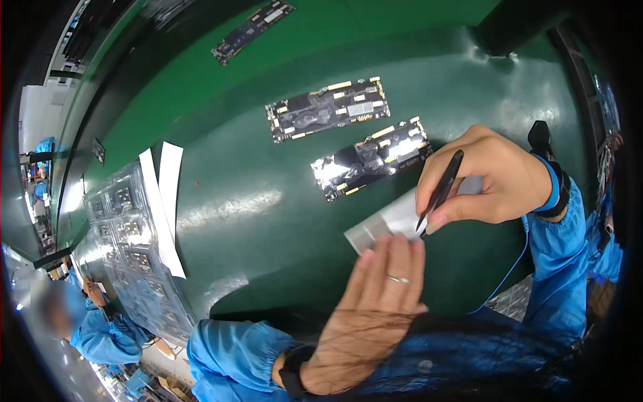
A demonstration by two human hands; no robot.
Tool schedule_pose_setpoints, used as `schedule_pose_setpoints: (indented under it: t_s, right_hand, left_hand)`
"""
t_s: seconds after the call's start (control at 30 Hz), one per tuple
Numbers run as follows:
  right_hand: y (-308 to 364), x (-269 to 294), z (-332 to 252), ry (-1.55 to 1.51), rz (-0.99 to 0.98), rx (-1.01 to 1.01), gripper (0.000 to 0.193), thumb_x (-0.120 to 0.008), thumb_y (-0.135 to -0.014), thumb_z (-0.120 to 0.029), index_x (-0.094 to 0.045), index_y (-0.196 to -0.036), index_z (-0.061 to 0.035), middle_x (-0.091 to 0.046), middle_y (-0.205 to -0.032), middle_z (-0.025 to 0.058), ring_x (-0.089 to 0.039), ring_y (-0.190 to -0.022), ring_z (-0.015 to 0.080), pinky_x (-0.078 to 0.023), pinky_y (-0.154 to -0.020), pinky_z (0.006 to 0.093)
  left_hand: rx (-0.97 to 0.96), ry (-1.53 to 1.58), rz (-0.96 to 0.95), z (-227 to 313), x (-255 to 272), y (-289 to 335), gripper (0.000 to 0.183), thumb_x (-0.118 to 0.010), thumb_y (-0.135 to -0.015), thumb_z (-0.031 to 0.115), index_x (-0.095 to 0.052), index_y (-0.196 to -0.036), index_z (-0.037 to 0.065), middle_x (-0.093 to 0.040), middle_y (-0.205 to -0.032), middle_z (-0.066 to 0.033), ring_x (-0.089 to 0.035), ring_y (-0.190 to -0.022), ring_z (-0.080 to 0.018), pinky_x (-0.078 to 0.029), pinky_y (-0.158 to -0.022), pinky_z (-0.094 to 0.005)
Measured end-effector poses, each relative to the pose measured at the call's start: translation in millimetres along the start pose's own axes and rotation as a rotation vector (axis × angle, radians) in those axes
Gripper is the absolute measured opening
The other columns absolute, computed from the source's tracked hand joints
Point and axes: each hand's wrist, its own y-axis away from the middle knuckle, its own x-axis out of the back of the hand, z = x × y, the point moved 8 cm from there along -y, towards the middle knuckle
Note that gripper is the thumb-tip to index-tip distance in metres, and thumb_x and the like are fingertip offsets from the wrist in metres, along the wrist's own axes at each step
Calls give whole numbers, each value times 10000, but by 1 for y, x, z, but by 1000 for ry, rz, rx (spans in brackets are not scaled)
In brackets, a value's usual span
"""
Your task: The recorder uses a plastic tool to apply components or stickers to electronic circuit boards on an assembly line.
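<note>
My right hand (492, 177) is closed around black tweezers (445, 184), their tips pointing down. Under the tips lies a pale, shiny sheet (395, 216), partly covered by both hands. With fingers stretched out, my left hand (382, 295) lies on the sheet's near edge; a ring is on one finger. Just beyond the sheet is a long black circuit board (370, 159) with gold and white parts, its right end close to my right hand. A second, similar board (327, 109) lies behind it. Strands of hair cross in front of my left hand.
Clear plastic trays (134, 234) holding small boards stand at the left, with white paper strips (167, 201) beside them. Another board (253, 31) lies at the far side of the green table (234, 161). A blue cord (504, 281) runs from my right wrist. A co-worker (100, 328) is at lower left.
</note>
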Motion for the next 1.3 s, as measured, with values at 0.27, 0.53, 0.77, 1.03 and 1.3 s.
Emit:
schedule_pose_setpoints:
  t_s: [0.27,0.53,0.77,1.03,1.3]
  right_hand:
    - [-6,-16,16,10,237,-17,123,-737,-869,-13,-695,-978,26,-738,-806,115,-721,-668,157,-559,-599,248]
    - [-4,-21,13,62,245,-36,108,-753,-870,-49,-710,-951,7,-718,-772,81,-699,-651,142,-531,-583,240]
    - [-4,-21,12,89,265,-60,110,-765,-864,-65,-715,-940,-2,-720,-761,69,-681,-620,132,-510,-556,232]
    - [0,-20,15,85,259,-30,132,-798,-820,-48,-717,-914,-2,-729,-819,94,-686,-679,161,-499,-599,257]
    - [1,12,14,-234,469,-174,163,-713,-929,-110,-668,-1020,18,-712,-895,95,-691,-722,136,-521,-608,227]
  left_hand:
    - [117,29,149,-18,-1,6,887,-783,-755,480,-487,-1419,-30,-397,-1455,-279,-423,-1358,-473,-436,-1111,-462]
    - [87,-26,101,-17,-7,4,847,-591,-881,565,-435,-1471,-23,-372,-1497,-298,-369,-1422,-448,-380,-1156,-416]
    - [90,-37,102,-20,-2,4,847,-600,-881,570,-446,-1460,-29,-382,-1489,-298,-387,-1413,-442,-403,-1138,-410]
    - [89,-28,89,-17,-1,1,844,-599,-881,577,-459,-1446,-35,-384,-1485,-291,-376,-1419,-432,-406,-1136,-406]
    - [108,-229,412,-20,-5,6,822,-620,-865,569,-487,-1419,-23,-420,-1456,-257,-419,-1387,-398,-422,-1120,-420]
